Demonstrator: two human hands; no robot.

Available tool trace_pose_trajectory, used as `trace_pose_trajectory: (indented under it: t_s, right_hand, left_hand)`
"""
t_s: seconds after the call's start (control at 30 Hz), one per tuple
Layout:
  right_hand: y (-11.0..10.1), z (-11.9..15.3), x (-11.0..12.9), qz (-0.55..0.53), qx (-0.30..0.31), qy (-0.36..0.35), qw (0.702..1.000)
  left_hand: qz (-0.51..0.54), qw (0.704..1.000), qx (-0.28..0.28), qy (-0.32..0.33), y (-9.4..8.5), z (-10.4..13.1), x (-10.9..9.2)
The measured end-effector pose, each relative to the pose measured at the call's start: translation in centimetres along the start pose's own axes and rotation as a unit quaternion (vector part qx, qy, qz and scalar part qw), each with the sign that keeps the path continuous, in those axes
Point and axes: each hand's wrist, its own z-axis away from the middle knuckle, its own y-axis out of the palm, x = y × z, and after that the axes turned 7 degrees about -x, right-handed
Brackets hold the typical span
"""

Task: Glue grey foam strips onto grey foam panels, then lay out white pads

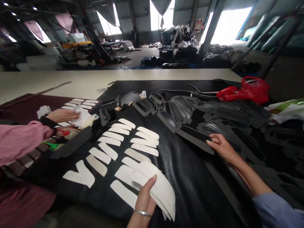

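My left hand (144, 198), with a silver bangle at the wrist, grips a stack of curved white pieces (165, 190), thumb on top. Under and beyond it, several flat white pieces (127, 193) lie in two rough rows on black sheet material (180, 177). To the right, my right hand (222, 146) pinches the near end of a long dark grey piece (194, 139) with a black centre, between thumb and fingers. The far end of that piece reaches toward fanned stacks of similar dark pieces (175, 110).
At left, a co-worker's hands (63, 117) handle white pieces over maroon material (23, 106). A red plastic bag (254, 90) lies at the right, near more dark cut pieces (282, 145). The pale table (171, 74) extends behind; piled goods (178, 38) stand beyond it.
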Motion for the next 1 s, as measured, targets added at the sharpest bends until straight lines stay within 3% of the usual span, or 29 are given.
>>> trace_pose_trajectory:
  t_s: [0.07, 0.1, 0.17, 0.2, 0.23, 0.3, 0.4, 0.47, 0.53, 0.77, 0.9, 1.0]
  right_hand:
    - [-4.2, 0.9, -1.6, 0.13, -0.081, -0.004, 0.988]
    - [-5.8, 1.7, -2.2, 0.213, -0.125, -0.012, 0.969]
    - [-6.9, 3.9, -2.4, 0.326, -0.177, -0.023, 0.928]
    - [-6.4, 5.2, -2.0, 0.332, -0.17, -0.019, 0.928]
    - [-5.2, 6.6, -1.3, 0.288, -0.126, -0.01, 0.949]
    - [-1.2, 9.3, 0.5, 0.133, 0.033, 0.01, 0.991]
    - [5.4, 12.0, 2.6, 0.011, 0.175, 0.049, 0.983]
    - [8.4, 12.6, 2.9, -0.033, 0.217, 0.059, 0.974]
    - [9.8, 12.1, 2.2, -0.039, 0.231, 0.062, 0.97]
    - [10.6, 5.8, -0.5, 0.094, 0.227, 0.011, 0.969]
    - [11.0, 2.2, -0.3, 0.141, 0.225, -0.016, 0.964]
    - [10.9, 0.7, 0.3, 0.159, 0.249, -0.057, 0.954]
  left_hand:
    - [0.004, 1.0, 0.004, -0.015, 0.9, -0.2, 0.5]
    - [-0.001, 1.0, 0.001, -0.02, 1.3, -0.2, 0.8]
    - [-0.022, 1.0, -0.011, -0.018, 2.1, -0.4, 1.4]
    - [-0.035, 0.999, -0.012, -0.014, 2.6, -0.4, 1.8]
    - [-0.045, 0.999, -0.013, -0.013, 3.1, -0.5, 2.2]
    - [-0.058, 0.998, -0.008, -0.024, 4.0, -0.6, 3.2]
    - [-0.07, 0.994, 0.051, -0.062, 5.1, -0.8, 4.5]
    - [-0.074, 0.99, 0.098, -0.066, 5.5, -1.3, 5.1]
    - [-0.066, 0.991, 0.105, -0.048, 5.8, -1.9, 5.5]
    - [-0.049, 0.999, -0.001, -0.012, 6.7, -6.3, 6.3]
    - [-0.051, 0.998, -0.046, 0.01, 7.3, -8.6, 6.9]
    - [-0.028, 0.996, -0.077, 0.032, 7.5, -8.4, 7.3]
